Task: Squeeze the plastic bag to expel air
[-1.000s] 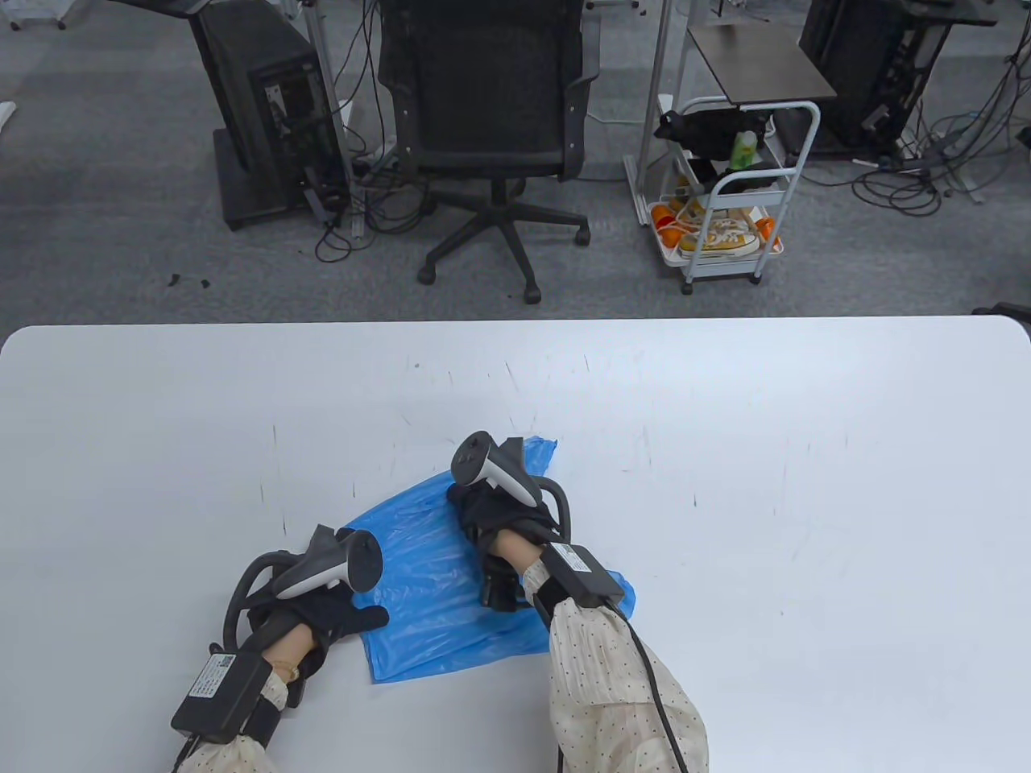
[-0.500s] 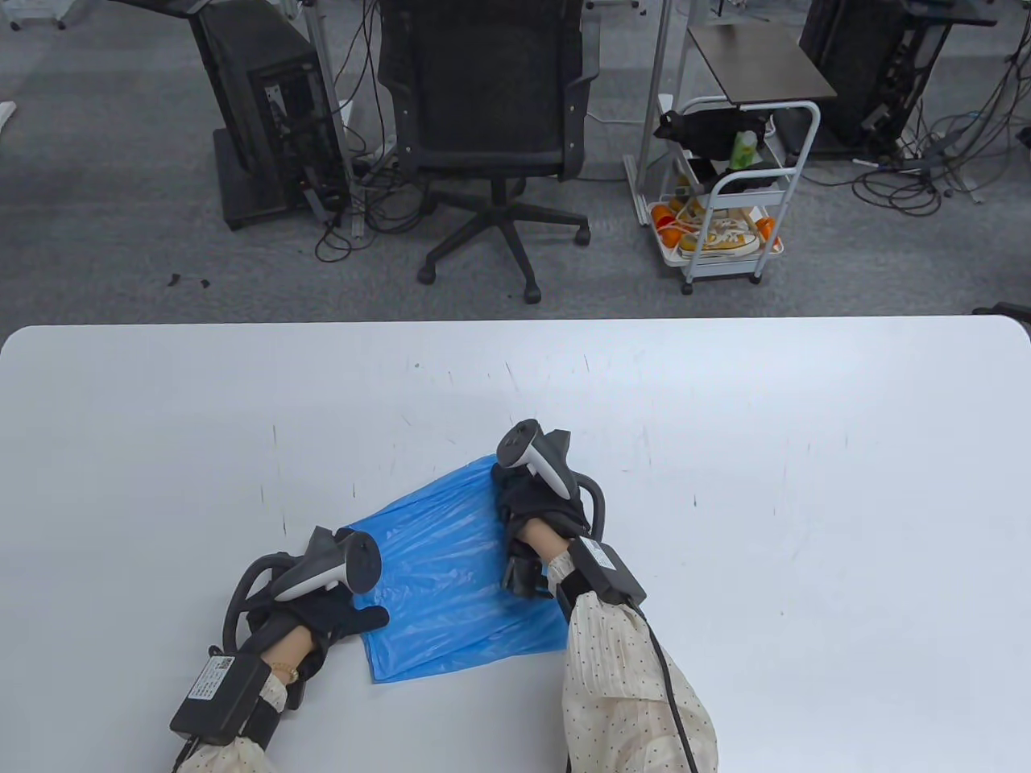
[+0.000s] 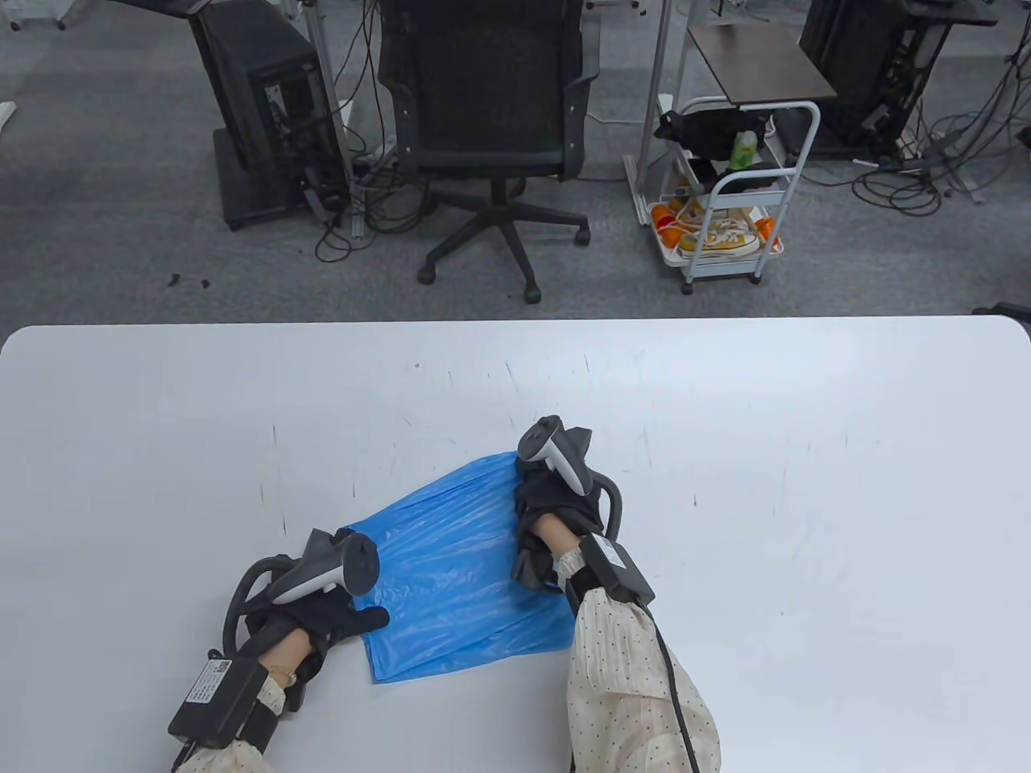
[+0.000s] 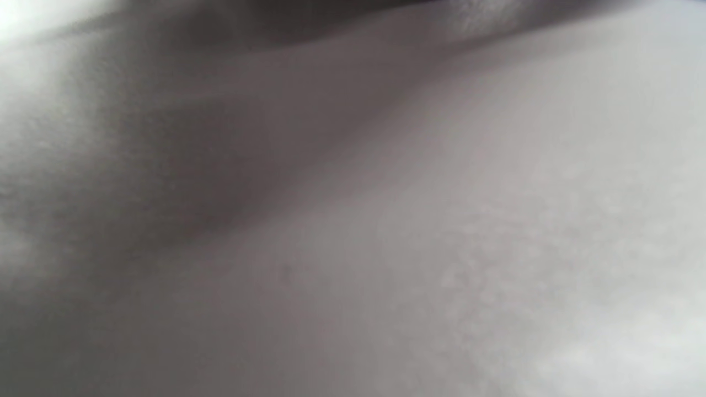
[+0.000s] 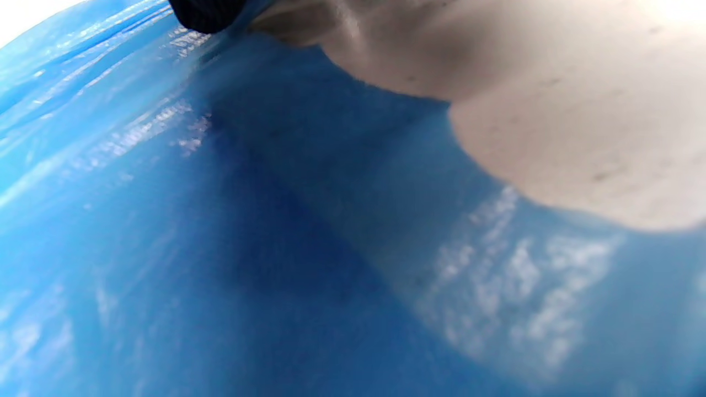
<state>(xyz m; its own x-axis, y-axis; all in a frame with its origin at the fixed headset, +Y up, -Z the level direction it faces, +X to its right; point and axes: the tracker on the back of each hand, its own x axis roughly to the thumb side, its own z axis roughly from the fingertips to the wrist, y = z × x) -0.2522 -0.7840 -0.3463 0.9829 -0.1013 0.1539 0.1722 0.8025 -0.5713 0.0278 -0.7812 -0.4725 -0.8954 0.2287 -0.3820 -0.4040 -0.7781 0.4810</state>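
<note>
The blue plastic bag [image 3: 451, 580] is thin, shiny and crinkly. The white worktop [image 3: 805, 483] is smooth, with scratches.

**Office floor behind a white table**

A white table [image 3: 725, 419] with rounded corners and faint dark scuff marks fills the lower half of the table view. Beyond it lies grey carpet [image 3: 105, 241]. A black mesh office chair [image 3: 491, 105] on castors stands facing the table. To its left is a black computer tower [image 3: 270, 113] with tangled cables. To the right, a white wheeled cart [image 3: 725, 201] holds yellow sneakers and orange items. More cables [image 3: 926, 177] trail across the floor at far right.
</note>
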